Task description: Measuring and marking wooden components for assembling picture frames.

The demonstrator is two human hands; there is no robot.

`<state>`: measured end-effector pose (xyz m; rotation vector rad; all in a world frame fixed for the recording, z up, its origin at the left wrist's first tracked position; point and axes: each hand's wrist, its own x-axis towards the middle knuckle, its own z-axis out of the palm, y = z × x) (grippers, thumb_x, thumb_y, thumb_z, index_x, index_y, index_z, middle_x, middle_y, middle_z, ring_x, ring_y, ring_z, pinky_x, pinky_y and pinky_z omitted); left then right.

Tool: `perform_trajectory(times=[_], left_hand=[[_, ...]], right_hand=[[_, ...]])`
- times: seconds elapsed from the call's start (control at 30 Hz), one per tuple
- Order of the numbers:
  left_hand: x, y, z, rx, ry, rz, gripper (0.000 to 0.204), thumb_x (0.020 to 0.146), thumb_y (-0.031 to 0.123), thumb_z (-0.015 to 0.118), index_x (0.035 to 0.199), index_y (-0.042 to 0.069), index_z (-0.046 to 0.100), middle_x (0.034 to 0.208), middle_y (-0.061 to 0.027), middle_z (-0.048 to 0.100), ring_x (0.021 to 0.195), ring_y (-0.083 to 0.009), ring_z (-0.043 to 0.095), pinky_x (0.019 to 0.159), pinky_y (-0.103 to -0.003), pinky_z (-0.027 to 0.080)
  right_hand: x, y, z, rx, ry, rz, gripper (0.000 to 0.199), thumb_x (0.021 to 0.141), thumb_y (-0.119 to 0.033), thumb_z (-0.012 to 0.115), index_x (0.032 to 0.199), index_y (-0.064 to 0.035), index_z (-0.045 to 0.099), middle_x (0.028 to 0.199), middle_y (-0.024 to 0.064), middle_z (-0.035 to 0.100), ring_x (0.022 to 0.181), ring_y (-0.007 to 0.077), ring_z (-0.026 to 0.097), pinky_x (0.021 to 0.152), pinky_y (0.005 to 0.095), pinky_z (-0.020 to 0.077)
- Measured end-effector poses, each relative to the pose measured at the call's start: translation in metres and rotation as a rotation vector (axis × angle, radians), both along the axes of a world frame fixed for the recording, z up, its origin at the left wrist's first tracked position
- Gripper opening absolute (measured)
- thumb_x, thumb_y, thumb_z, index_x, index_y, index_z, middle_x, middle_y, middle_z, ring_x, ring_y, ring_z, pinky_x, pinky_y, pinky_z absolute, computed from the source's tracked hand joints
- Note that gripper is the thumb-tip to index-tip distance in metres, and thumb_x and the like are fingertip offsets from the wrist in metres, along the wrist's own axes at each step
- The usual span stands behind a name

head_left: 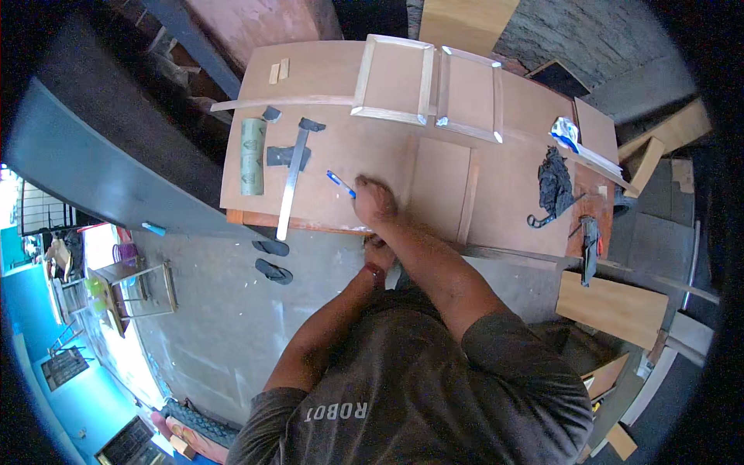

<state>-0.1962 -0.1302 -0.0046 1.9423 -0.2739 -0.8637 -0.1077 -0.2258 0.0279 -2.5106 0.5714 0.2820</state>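
My right hand [374, 201] is closed over the brown tabletop board [341, 147], near its front edge. A slim blue-and-white pen [339, 184] reaches its knuckles; I cannot tell whether the fingers grip it or something hidden beneath. Just below, at the board's edge, is my left hand [378, 253], crossed by my right forearm, so its fingers are mostly hidden. To the right of my right hand lies a flat brown panel [439, 186] with a wooden strip [470, 194] along its right side. Left of the pen, a metal ruler [291, 186] sticks out over the front edge.
Two pale wooden frames [427, 77] lie at the back beside a long strip [287, 101]. A green roll [252, 155] and grey sandpaper pieces [279, 156] are on the left. Rightward are a crumpled black bag [553, 182] and a clamp [590, 244]. Flip-flops [273, 271] lie on the floor.
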Motion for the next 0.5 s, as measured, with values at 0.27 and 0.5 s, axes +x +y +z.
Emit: perform_trajectory(times=[0.27, 0.5], left_hand=[[-0.003, 0.022, -0.098, -0.293, -0.033, 0.178, 0.011, 0.081, 0.005, 0.066, 0.091, 0.001, 0.066, 0.085, -0.0057, 0.067, 0.072, -0.0141, 0.062, 0.063, -0.029, 0.051], [-0.008, 0.025, -0.135, -0.3, -0.267, -0.082, 0.018, 0.075, 0.019, 0.064, 0.088, 0.008, 0.068, 0.096, -0.0108, 0.066, 0.096, -0.0282, 0.06, 0.087, -0.039, 0.048]], right_hand=[[-0.004, -0.01, 0.001, 0.36, -0.292, -0.023, 0.02, 0.08, -0.011, 0.063, 0.099, -0.003, 0.062, 0.092, 0.0164, 0.067, 0.08, 0.032, 0.065, 0.073, 0.0389, 0.0515], [-0.155, -0.107, 0.013, 0.557, -0.566, -0.629, 0.016, 0.088, -0.017, 0.066, 0.095, -0.0027, 0.065, 0.086, 0.0029, 0.065, 0.078, 0.0105, 0.058, 0.071, 0.0277, 0.048]])
